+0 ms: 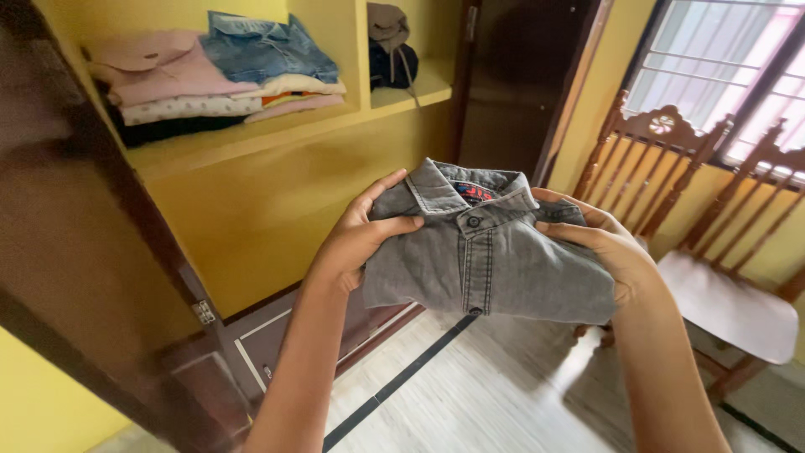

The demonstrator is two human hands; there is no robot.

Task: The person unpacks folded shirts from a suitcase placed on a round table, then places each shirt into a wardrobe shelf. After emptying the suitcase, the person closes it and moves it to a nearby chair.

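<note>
A: Setting? 
B: Yellow-walled room, pale tiled floor (pixel 503 394); wall shelf (pixel 251 138) at 11 o'clock, a dark door open beside it.

A: Counts? 
B: Two wooden chairs (pixel 721 252) at 3 o'clock; one stack of folded clothes (pixel 218 75) on the shelf.

A: Hands? 
B: Left hand (pixel 356 239) and right hand (pixel 608 247) each clasp a side of one folded grey denim shirt (pixel 490 256), held mid-air at centre.

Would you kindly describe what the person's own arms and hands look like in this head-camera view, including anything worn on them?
Both forearms are bare as far as the frame shows, with no sleeve or cuff visible. The left hand and right hand carry no gloves, rings, watch or bracelet that can be seen. The arms are slender, and the fingers are slim, with short, unpainted nails.
</note>
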